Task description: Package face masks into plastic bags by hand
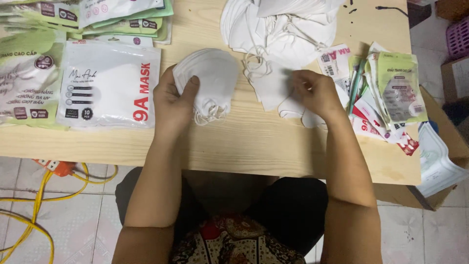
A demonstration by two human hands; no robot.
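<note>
here, the left hand (pixel 172 100) is closed round a small stack of folded white masks (pixel 207 78), ear loops dangling beneath. the right hand (pixel 315 93) pinches one flat white mask (pixel 268 85) on the wooden table (pixel 254 142). farther back lies a loose mask pile (pixel 278 24).

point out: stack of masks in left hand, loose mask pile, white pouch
stack of masks (pixel 210 73), head view, on the top mask's face
loose mask pile (pixel 278 24), head view, middle of the heap
white pouch (pixel 110 83), head view, its front panel
</note>
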